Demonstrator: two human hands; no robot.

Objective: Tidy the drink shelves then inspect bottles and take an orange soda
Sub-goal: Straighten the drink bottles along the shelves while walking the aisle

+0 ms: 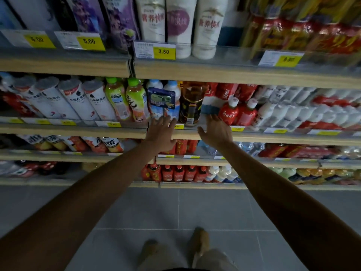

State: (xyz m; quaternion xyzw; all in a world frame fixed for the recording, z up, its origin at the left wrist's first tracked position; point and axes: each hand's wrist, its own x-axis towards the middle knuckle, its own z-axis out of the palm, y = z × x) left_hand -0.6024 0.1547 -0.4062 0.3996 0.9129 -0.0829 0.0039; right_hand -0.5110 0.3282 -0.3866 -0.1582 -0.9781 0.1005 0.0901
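Yellow price tags (163, 51) hang above; tan shoes (199, 240) stand on grey floor tiles (214, 208).

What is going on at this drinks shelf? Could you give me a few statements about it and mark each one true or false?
1. Both hands hold nothing. True: the left hand and the right hand reach toward the shelf with straight fingers.
2. The right hand grips a red bottle. False: it holds nothing; the red bottles stand beside it.
3. The dark bottle stands right of the blue-labelled bottle. True.
4. The tag under the white bottles reads 5.00. False: the price tag below the white bottles reads 3.50.
5. The green-capped bottles are on the lowest shelf. False: the green-capped bottles stand left of the blue-labelled bottle, on the same shelf.
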